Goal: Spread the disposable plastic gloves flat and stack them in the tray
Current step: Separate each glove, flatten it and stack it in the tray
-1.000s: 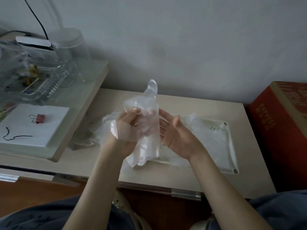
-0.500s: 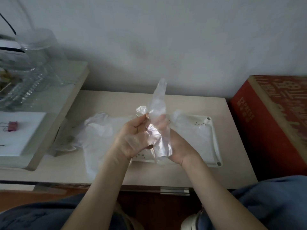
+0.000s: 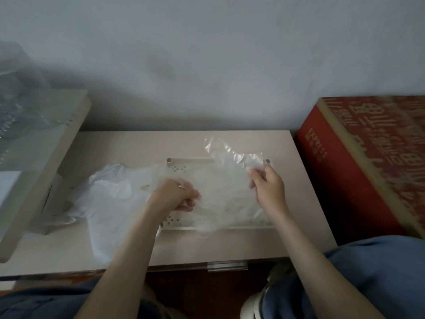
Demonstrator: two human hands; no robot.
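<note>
From the head camera, both bare hands work over a shallow white perforated plastic tray (image 3: 190, 161) that sits on a pale beige tabletop (image 3: 128, 143). The right hand (image 3: 269, 191) pinches one edge of a thin, crinkled, clear disposable plastic glove (image 3: 232, 157) between thumb and fingertips, holding that end lifted above the tray's far rim while the rest of the film drapes down into the tray. The left hand (image 3: 177, 196) is curled closed at the tray's near-left side, apparently gripping the other end of the same glove, though the film is too faint there to be sure. A loose heap of more translucent white gloves (image 3: 108, 192) lies just left of the tray, partly overlapping it. A red printed cardboard box (image 3: 358, 162) stands at the right. The film looks nearly weightless, limp and clingy, likely to fold on itself, so it is best held at opposite edges, cuff and fingertips, and pulled gently taut before being lowered
</note>
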